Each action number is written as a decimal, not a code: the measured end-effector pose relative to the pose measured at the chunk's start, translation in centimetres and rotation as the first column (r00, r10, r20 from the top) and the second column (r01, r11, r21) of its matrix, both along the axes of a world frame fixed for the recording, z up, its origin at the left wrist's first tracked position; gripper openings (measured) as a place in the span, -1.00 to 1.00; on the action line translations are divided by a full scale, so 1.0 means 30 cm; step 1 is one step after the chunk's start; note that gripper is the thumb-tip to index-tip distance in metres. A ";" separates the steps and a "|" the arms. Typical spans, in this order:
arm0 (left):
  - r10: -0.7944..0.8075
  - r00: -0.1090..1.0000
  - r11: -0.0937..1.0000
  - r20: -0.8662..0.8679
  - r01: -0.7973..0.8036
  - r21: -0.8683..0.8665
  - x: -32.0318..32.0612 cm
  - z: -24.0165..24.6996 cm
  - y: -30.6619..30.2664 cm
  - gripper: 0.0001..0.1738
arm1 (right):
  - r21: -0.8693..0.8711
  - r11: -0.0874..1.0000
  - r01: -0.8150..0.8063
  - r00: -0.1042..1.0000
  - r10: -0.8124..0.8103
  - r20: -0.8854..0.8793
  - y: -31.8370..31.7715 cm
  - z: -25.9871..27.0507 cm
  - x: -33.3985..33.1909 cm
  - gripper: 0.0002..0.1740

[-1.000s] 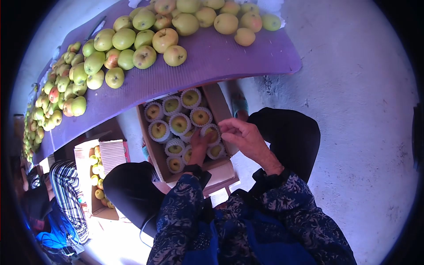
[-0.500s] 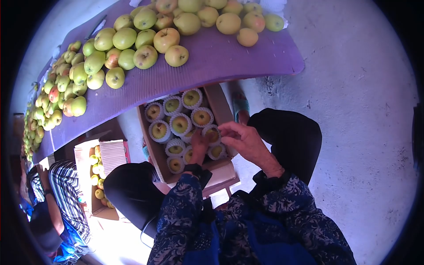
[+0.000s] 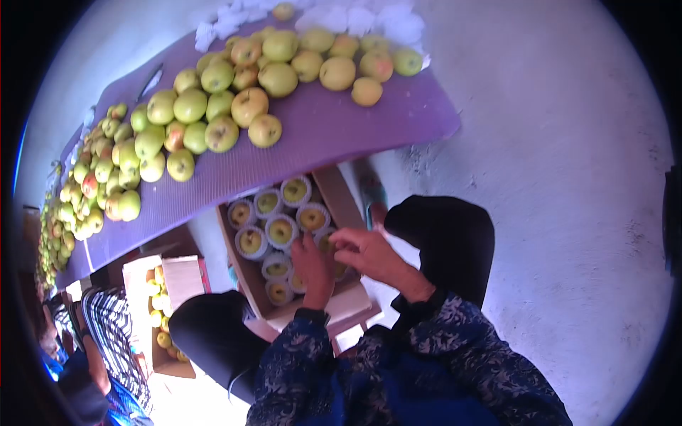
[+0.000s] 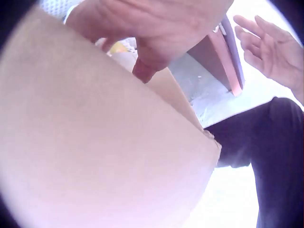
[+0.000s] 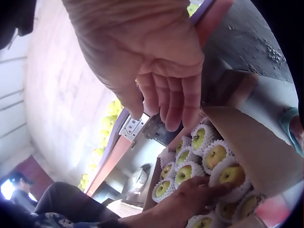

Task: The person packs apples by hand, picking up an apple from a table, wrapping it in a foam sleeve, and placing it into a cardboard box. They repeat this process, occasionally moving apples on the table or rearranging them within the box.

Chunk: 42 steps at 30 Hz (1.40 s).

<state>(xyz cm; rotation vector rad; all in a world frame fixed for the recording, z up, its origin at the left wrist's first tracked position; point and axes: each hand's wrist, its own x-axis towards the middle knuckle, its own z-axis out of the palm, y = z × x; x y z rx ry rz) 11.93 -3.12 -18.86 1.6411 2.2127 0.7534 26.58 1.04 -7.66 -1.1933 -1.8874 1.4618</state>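
Observation:
A cardboard box [image 3: 345, 206] between my knees holds apples in white foam nets, such as the netted apple [image 3: 281, 231]. My left hand [image 3: 314, 270] is down inside the box, over the apples on its near side. In the right wrist view its fingers reach to a netted apple [image 5: 232, 176], touching it with fingers fairly extended. The left wrist view has the box wall [image 4: 104, 142] covering much of that work. Above the box's right side hangs my right hand [image 3: 375, 257], its fingers loosely bent with nothing in them.
A purple-covered table [image 3: 320, 135] stands just beyond the box, with a heap of bare apples [image 3: 190, 106] on it. White foam nets [image 3: 383, 20] lie at its far edge. Another box [image 3: 183, 273] with apples stands at the left, near a seated person [image 3: 106, 334].
The head view has tilted, so table and box sit lower in it. My left hand's fingers have shifted slightly forward over the apples, and my right hand has come a little closer to it.

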 end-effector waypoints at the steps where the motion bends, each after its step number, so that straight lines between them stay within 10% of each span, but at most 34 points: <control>1: -0.043 0.999 0.999 -0.011 0.043 -0.031 -0.005 0.006 0.003 -0.36 | 0.045 0.999 -0.010 1.000 0.010 0.011 0.000 -0.010 0.001 -0.64; 18: -0.409 0.886 0.863 0.218 0.453 -0.222 -0.178 -0.234 0.117 -0.32 | 0.105 0.992 -0.068 0.998 0.068 -0.005 0.000 0.088 -0.050 -0.63; 26: -0.668 0.654 0.689 0.355 0.724 -0.035 -0.304 0.529 0.075 -0.60 | 0.412 0.902 0.130 0.985 -0.164 0.048 0.170 0.296 0.030 -0.67; 39: -0.641 0.626 0.724 0.444 0.685 0.080 -0.493 0.531 0.153 -0.75 | 0.485 0.867 -0.114 0.828 -0.186 0.528 0.389 0.324 0.162 -0.69; 42: -0.721 0.670 0.683 0.176 0.730 0.019 -0.519 0.530 0.151 -0.77 | 0.587 0.809 -0.027 0.770 -0.357 0.529 0.442 0.305 0.163 -0.60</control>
